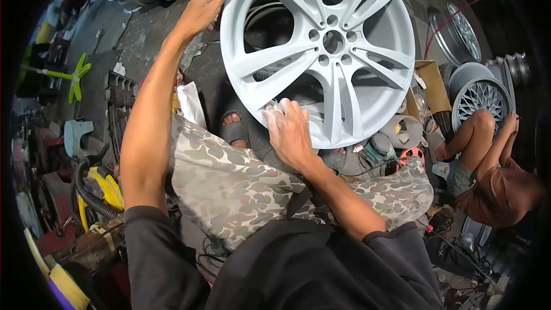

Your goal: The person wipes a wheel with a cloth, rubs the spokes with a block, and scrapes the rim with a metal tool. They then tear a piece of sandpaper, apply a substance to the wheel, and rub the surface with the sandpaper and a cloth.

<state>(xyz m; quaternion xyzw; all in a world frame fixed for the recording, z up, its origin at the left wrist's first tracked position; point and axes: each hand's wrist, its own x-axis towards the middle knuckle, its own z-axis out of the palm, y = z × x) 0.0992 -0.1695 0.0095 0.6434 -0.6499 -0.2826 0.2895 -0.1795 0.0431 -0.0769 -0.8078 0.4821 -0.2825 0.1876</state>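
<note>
A light grey alloy wheel rim [270,60] with paired spokes stands tilted in front of my knees, its face toward me. My left hand [201,14] grips its outer edge at the upper left, a finger stretched along the lip and the others behind the rim. At the lower left of the face, my right hand [291,132] presses on the end of a spoke. White dust coats its bent fingers. A small greyish thing may be under these fingertips, too hidden to name. Camouflage trousers [229,172] cover my lap just below.
Several other wheels lie around, including a mesh-spoked rim [482,103] beside a crouching person [493,189] at right. A cardboard box [433,86] and a green sander [379,148] sit near my right foot. A yellow tool with a black hose [106,189] is at left, below a green star-shaped stand [79,77].
</note>
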